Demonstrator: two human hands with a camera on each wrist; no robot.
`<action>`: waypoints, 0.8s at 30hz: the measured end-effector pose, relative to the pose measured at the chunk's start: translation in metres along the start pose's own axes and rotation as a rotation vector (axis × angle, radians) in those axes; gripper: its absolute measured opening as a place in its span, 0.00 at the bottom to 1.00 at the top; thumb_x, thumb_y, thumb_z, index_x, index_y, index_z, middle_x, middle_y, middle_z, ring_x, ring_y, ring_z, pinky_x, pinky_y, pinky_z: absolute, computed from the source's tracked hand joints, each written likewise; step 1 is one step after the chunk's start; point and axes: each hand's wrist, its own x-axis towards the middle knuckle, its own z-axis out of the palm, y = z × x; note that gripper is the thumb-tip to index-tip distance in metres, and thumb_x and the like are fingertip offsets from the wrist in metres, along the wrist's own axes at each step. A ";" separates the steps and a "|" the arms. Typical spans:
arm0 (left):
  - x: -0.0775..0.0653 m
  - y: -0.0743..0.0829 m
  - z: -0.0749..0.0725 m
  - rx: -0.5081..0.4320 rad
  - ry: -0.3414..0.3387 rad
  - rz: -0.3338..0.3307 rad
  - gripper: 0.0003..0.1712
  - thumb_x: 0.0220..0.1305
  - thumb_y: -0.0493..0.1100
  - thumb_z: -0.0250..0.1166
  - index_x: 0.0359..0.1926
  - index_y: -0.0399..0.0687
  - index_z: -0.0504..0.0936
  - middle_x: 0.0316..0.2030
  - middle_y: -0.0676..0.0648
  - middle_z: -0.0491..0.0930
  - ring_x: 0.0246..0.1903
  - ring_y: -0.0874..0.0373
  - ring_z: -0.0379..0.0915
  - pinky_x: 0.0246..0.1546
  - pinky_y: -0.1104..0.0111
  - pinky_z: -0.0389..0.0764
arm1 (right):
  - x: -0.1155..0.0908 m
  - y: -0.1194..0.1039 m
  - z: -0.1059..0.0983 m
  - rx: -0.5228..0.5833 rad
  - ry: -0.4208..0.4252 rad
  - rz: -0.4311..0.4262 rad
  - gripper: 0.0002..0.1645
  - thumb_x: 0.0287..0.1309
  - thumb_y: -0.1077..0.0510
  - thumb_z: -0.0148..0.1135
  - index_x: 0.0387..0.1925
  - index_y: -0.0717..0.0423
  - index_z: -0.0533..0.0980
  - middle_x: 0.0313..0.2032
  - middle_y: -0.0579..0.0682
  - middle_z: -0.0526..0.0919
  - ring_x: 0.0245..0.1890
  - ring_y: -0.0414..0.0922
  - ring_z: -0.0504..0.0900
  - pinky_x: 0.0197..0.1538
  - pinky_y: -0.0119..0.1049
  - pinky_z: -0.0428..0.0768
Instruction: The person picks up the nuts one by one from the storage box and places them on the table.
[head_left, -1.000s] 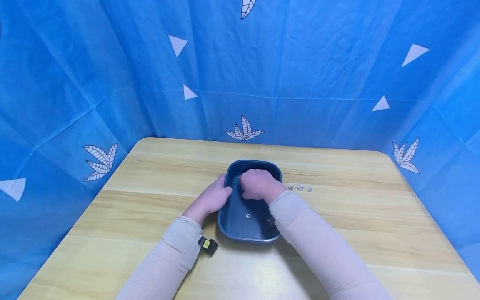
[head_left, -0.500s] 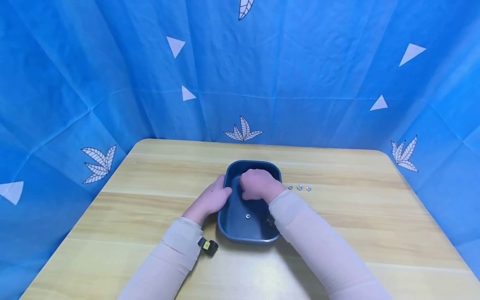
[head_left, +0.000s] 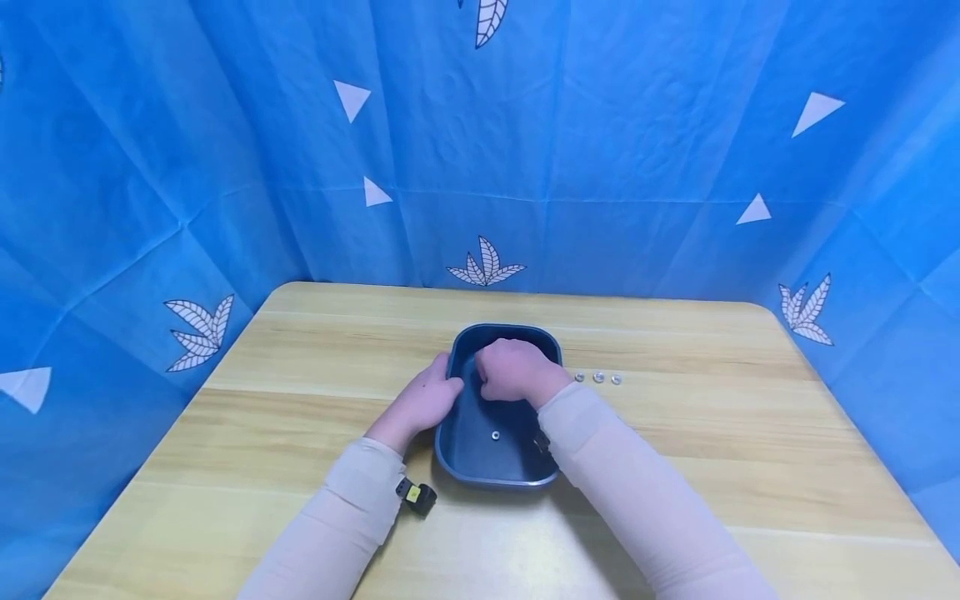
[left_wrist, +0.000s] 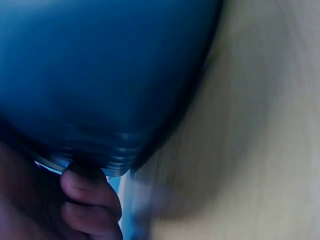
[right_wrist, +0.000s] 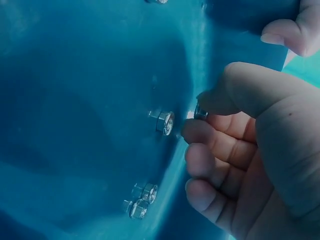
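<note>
A dark blue rectangular bin [head_left: 487, 463] with rounded corners stands in the middle of the table. My left hand [head_left: 426, 397] grips its left wall, thumb over the rim; in the left wrist view curled fingers [left_wrist: 92, 195] show at its outer side. Deep inside the bin is my right hand [head_left: 513, 371]. The right wrist view shows its thumb and forefinger pinching a small metal nut [right_wrist: 200, 111] close to the bin's wall. On the bin floor near those fingers lies another nut [right_wrist: 165, 123], with two more nuts [right_wrist: 139, 209] touching each other farther down.
A single nut [head_left: 496, 435] lies toward the near end of the bin floor. Three small metal nuts [head_left: 598, 377] sit in a row on the wooden table [head_left: 750, 433], right of the bin. A blue patterned curtain [head_left: 637, 150] hangs behind and at both sides.
The right hand has shifted very slightly left inside the bin. The left hand keeps its grip on the wall, and the bin stays in place.
</note>
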 end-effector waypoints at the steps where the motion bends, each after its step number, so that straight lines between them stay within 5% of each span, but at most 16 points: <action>1: 0.000 0.000 0.000 0.000 0.000 0.001 0.30 0.75 0.48 0.47 0.74 0.47 0.59 0.69 0.44 0.67 0.64 0.45 0.65 0.67 0.42 0.63 | 0.000 0.000 0.000 0.008 0.002 0.001 0.09 0.58 0.56 0.63 0.23 0.47 0.76 0.15 0.42 0.73 0.19 0.41 0.75 0.27 0.34 0.73; 13: -0.003 0.001 0.001 0.009 0.014 -0.027 0.30 0.76 0.48 0.48 0.75 0.48 0.59 0.69 0.44 0.68 0.63 0.45 0.68 0.65 0.42 0.67 | -0.006 0.000 -0.011 0.154 0.060 -0.018 0.04 0.58 0.58 0.61 0.28 0.46 0.76 0.20 0.42 0.78 0.23 0.41 0.78 0.30 0.35 0.76; 24: -0.005 0.004 0.000 0.029 0.036 -0.005 0.29 0.75 0.47 0.48 0.73 0.46 0.62 0.66 0.43 0.72 0.61 0.45 0.71 0.63 0.42 0.69 | -0.013 -0.004 -0.022 0.155 0.147 -0.031 0.05 0.56 0.59 0.61 0.33 0.45 0.78 0.27 0.40 0.79 0.28 0.40 0.77 0.35 0.35 0.77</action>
